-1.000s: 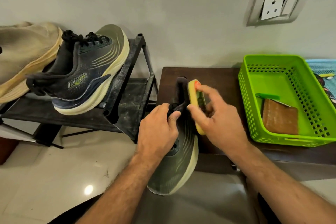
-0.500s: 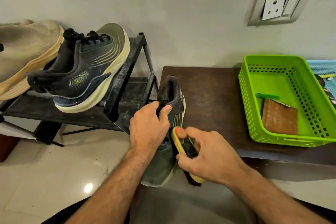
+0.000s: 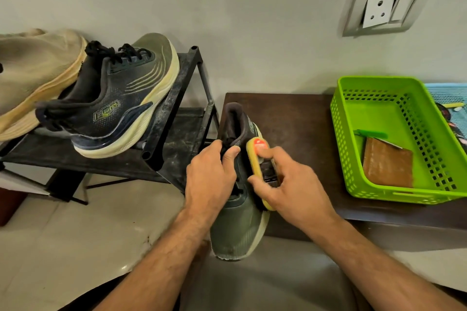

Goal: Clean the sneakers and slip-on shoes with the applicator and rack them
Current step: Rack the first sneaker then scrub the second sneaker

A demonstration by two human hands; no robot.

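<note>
My left hand grips a dark green sneaker by its tongue and laces, toe pointing toward me, heel over the dark wooden table. My right hand pinches a yellow applicator with a red end and presses it against the sneaker's right side near the collar. The matching sneaker sits tilted on the black shoe rack, next to a beige slip-on shoe at the far left.
A green plastic basket stands on the table's right part, holding a brown pad and a green-handled tool. A blue basket lies behind it. A wall socket is above. Pale tiled floor lies below the rack.
My right hand has moved the applicator back up the sneaker's side, from near the toe toward the collar. The sneaker has tilted slightly; my left hand keeps its grip.
</note>
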